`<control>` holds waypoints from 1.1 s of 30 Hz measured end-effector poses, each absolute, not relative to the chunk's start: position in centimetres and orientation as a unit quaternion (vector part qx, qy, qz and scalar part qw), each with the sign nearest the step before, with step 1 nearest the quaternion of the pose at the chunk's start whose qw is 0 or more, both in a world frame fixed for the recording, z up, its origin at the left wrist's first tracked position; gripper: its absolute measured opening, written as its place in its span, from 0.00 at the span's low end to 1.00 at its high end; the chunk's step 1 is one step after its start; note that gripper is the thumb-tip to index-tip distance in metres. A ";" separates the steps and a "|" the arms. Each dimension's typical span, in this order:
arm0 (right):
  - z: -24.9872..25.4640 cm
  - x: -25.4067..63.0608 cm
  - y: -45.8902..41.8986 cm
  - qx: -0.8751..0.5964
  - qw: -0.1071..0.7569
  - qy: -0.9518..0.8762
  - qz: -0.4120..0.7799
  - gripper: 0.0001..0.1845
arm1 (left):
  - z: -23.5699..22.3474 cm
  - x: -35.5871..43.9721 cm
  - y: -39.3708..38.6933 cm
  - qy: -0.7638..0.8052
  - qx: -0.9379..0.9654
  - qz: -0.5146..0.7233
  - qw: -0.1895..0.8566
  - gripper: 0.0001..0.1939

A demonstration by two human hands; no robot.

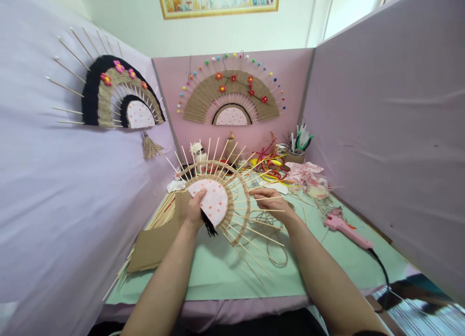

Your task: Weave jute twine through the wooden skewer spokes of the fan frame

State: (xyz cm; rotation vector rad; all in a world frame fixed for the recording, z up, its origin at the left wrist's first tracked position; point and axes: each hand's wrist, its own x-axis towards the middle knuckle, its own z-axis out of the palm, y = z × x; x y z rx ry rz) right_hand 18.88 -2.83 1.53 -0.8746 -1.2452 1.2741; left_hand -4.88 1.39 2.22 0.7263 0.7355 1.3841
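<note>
A half-round fan frame (229, 200) of thin wooden sticks is held up above the table, tilted to the right. Its centre is a white half-disc (214, 199) with pink dots, with a black tassel (209, 224) hanging below. Twine is woven round the centre in one band, and a second, narrower twine ring (248, 200) crosses the sticks farther out. My left hand (196, 209) grips the half-disc, thumb on its front. At the right side of the outer ring, the fingers of my right hand (271, 202) pinch the twine (250, 193). Loose twine (278, 258) loops on the table below.
Brown cardboard (154, 246) and a bundle of sticks (160, 215) lie left. A pink glue gun (347, 229) rests at right, its cord over the edge. Coloured pipe cleaners (272, 161) and pink cloth (307, 176) sit behind. Finished fans (198, 101) hang on the partitions.
</note>
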 end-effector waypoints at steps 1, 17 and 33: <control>1.5 18.9 -2.8 -0.368 0.545 -0.525 0.540 0.15 | 2.2 -4.9 1.4 0.321 0.320 0.611 0.649 0.14; 1.1 19.0 -2.2 -0.310 0.604 -0.479 0.556 0.10 | 2.7 -5.1 0.9 0.283 0.302 0.633 0.654 0.13; 1.7 19.5 -2.2 -0.268 0.620 -0.452 0.582 0.09 | 2.5 -5.1 1.3 0.290 0.290 0.636 0.654 0.12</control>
